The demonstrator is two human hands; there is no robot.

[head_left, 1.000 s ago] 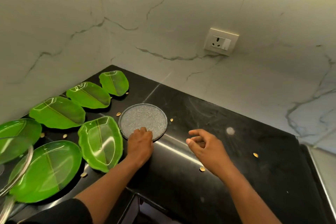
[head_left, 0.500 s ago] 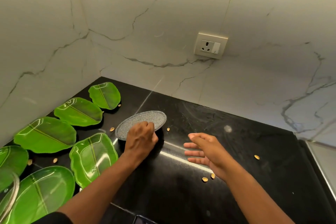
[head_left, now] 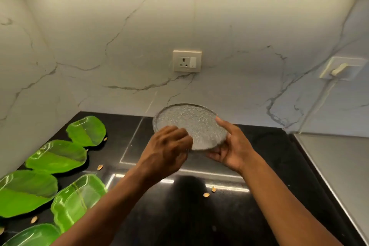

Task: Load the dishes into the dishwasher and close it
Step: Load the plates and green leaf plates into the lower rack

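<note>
Pickup is the step in hand: the grey plate (head_left: pixel 191 124) is up off the black counter (head_left: pixel 199 215), tilted, with the left hand (head_left: pixel 165 152) closed on its near-left rim and the right hand (head_left: pixel 231 146) cupping the right edge. Green leaf plates (head_left: pixel 58 156) wait at left. Next, I judge, comes carrying it to the dishwasher (out of view), gripped firmly.

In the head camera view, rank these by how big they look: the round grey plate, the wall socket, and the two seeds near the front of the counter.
1. Round grey plate, held up off the counter, so nearness may inflate it.
2. Wall socket.
3. The two seeds, alike in size.
</note>
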